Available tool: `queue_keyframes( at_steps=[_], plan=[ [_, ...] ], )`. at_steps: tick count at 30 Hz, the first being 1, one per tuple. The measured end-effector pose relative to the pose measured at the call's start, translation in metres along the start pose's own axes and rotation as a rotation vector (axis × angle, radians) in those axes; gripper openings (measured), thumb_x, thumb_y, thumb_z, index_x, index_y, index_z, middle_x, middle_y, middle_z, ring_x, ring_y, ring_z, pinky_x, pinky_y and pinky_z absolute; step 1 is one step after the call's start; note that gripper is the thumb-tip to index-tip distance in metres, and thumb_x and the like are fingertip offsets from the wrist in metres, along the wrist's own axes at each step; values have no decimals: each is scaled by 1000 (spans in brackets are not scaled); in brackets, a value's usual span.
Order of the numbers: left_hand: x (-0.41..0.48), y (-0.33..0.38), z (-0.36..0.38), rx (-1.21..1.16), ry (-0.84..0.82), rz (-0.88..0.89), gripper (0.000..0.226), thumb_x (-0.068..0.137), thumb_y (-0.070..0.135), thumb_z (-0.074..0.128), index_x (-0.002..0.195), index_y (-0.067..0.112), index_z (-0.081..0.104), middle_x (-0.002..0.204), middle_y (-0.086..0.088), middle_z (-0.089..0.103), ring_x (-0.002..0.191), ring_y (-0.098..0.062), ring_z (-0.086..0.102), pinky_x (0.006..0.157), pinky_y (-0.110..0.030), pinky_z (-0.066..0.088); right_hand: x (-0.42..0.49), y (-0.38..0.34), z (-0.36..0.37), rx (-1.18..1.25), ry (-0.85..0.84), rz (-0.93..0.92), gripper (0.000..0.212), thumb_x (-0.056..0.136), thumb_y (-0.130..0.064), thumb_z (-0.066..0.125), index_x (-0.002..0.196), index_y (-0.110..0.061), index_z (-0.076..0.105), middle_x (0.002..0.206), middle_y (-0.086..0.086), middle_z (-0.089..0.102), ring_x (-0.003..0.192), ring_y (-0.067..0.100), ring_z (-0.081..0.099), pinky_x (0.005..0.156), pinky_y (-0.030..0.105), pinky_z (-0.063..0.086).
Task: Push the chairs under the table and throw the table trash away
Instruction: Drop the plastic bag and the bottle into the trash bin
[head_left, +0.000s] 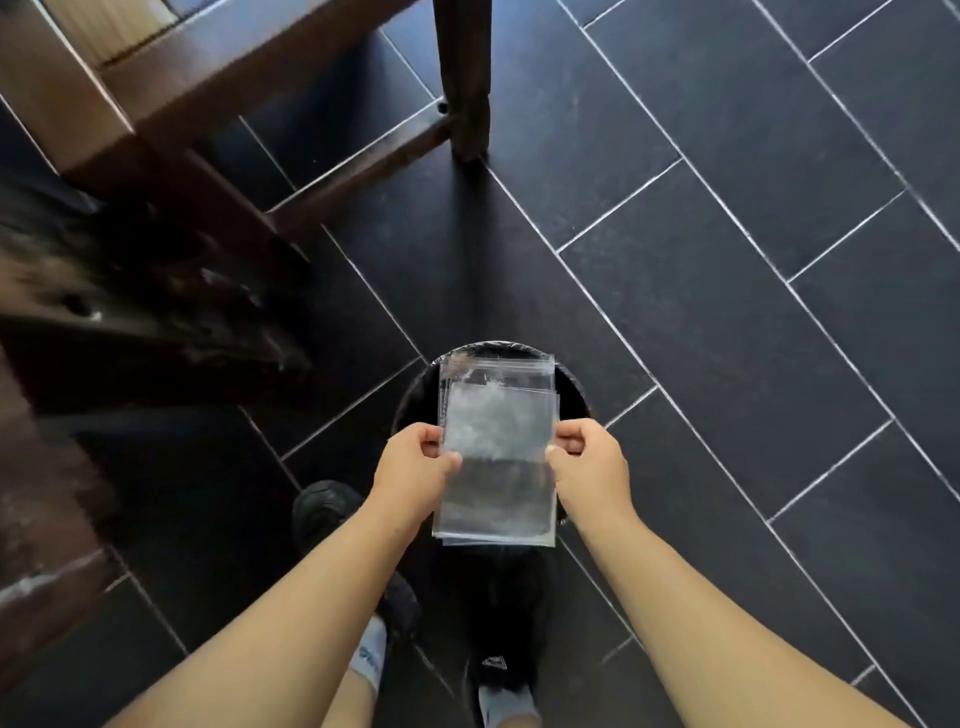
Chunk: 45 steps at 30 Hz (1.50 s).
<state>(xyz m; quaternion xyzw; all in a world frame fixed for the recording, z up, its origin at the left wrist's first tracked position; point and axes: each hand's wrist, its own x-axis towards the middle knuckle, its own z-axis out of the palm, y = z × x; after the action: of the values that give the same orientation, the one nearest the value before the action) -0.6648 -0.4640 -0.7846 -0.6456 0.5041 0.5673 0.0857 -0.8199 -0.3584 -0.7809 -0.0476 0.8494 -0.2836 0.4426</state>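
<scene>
Table trash poised over the bin, ready for dropping.

Stack of clear zip bags held flat directly above the black-lined trash bin, pinched at its side edges by left hand and right hand, fingers clamped on the plastic. Apparently the throwing-away step; next calls for loosening both pinches together to drop the stack inside. Bin contents hidden behind the stack. Wooden chair beyond the bin.

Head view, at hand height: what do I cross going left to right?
Dark wooden furniture → left hand → clear plastic bags, pinched at both side edges → right hand → dark floor tiles.
</scene>
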Motion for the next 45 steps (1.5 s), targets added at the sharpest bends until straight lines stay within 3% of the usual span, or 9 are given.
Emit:
queue_keyframes(
  at_steps=[7, 10, 15, 19, 26, 30, 34, 39, 45],
  plan=[
    [-8, 10, -6, 87, -39, 35, 48, 88, 17, 70, 133, 16, 53, 116, 0, 64, 102, -16, 62, 86, -31, 51, -4, -8, -11, -27, -22, 11, 36, 92, -9, 54, 124, -24, 59, 109, -6, 64, 94, 6, 59, 67, 16, 42],
    [-26, 25, -15, 130, -34, 52, 40, 88, 21, 70, 125, 22, 56, 115, 2, 63, 100, -15, 61, 81, -29, 48, -17, -25, -25, -81, -62, -39, 28, 91, -10, 57, 115, -25, 58, 106, -5, 63, 90, 2, 57, 66, 15, 41],
    [-80, 70, -39, 167, -37, 117, 40, 85, 26, 72, 123, 22, 58, 110, 4, 63, 99, -16, 62, 86, -33, 51, -60, -65, -56, -169, -129, -87, 24, 91, -16, 59, 113, -25, 59, 105, -7, 63, 97, 12, 61, 80, 30, 48],
    [-144, 112, -68, 185, -32, 168, 39, 85, 25, 69, 123, 21, 60, 109, 4, 64, 96, -14, 63, 81, -28, 51, -110, -110, -86, -255, -162, -123, 23, 90, -15, 59, 112, -22, 61, 100, -6, 63, 91, 14, 60, 73, 27, 45],
    [-271, 176, -131, 341, 42, 290, 39, 85, 25, 70, 122, 19, 61, 112, 1, 66, 102, -17, 62, 85, -24, 45, -218, -194, -146, -446, -232, -283, 27, 89, -22, 61, 116, -19, 62, 101, -3, 64, 93, 18, 60, 79, 28, 46],
    [-336, 202, -165, 420, 95, 376, 39, 85, 23, 68, 123, 16, 61, 111, -1, 66, 103, -19, 62, 85, -23, 42, -272, -240, -175, -590, -247, -409, 26, 88, -26, 58, 112, -19, 59, 106, 0, 64, 98, 23, 60, 86, 41, 54],
    [-392, 221, -191, 487, 126, 423, 43, 86, 25, 68, 127, 14, 59, 116, -4, 66, 106, -22, 62, 92, -27, 45, -316, -275, -202, -766, -244, -520, 39, 92, -31, 57, 128, -17, 53, 124, 6, 59, 110, 27, 58, 89, 37, 50],
    [-442, 226, -213, 584, 151, 467, 47, 86, 28, 67, 130, 15, 57, 125, -6, 63, 113, -22, 60, 97, -28, 45, -362, -302, -223, -864, -223, -613, 45, 93, -34, 56, 135, -18, 49, 130, 7, 56, 116, 29, 57, 94, 39, 49],
    [-470, 226, -229, 519, 221, 467, 44, 87, 28, 70, 127, 12, 59, 119, -7, 66, 108, -23, 63, 92, -26, 47, -389, -321, -226, -912, -213, -693, 45, 95, -32, 57, 136, -16, 47, 132, 9, 54, 117, 31, 57, 87, 37, 47]
  ],
)
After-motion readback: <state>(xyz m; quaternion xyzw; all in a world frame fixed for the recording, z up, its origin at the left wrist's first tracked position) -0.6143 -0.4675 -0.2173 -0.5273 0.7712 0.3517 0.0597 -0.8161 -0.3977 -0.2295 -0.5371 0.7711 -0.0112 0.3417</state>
